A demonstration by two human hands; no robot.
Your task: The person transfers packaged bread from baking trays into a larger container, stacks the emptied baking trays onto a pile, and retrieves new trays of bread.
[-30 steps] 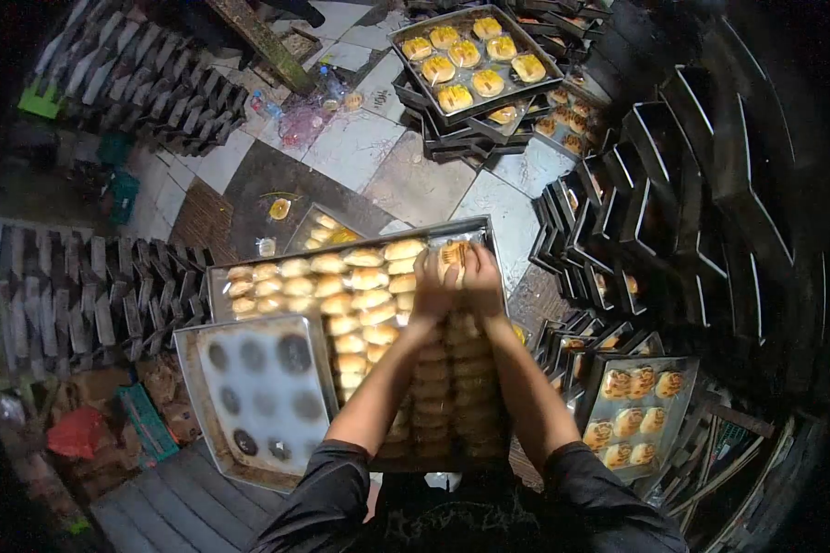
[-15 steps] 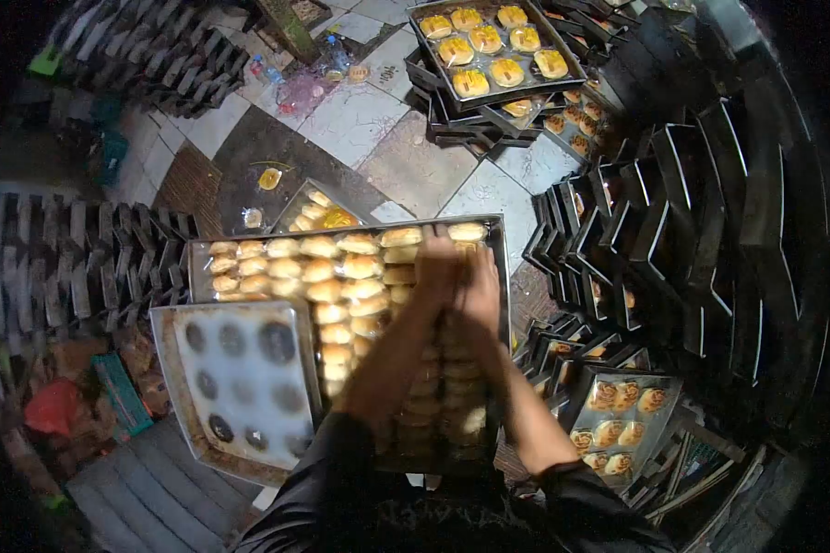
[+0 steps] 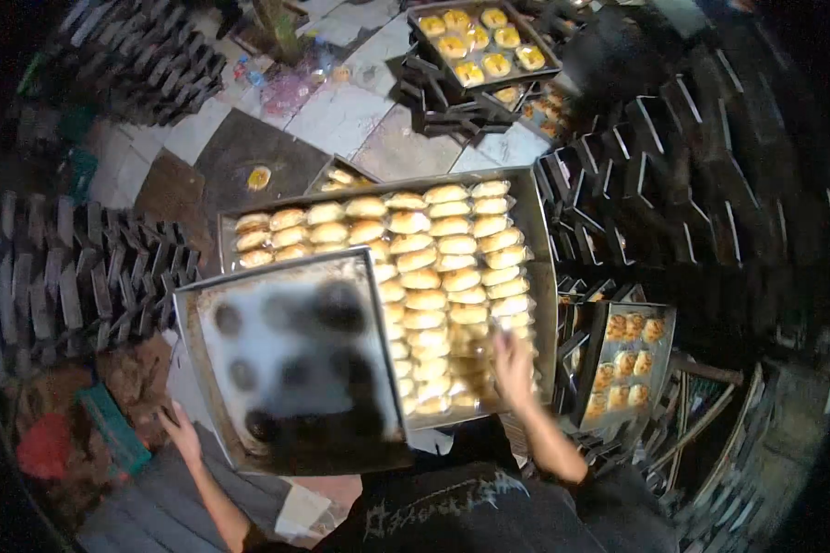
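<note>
Buns (image 3: 420,279) ahead of the right grip (image 3: 513,370), its hold too blurred to tell, could squash if pressed; the wide left grip (image 3: 183,435) might bump the bare tray (image 3: 290,346) beside it.

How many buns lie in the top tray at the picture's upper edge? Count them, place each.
9 buns: three along the far row of the tray, three across the middle, three along the near row. None in that tray looks hidden.
</note>
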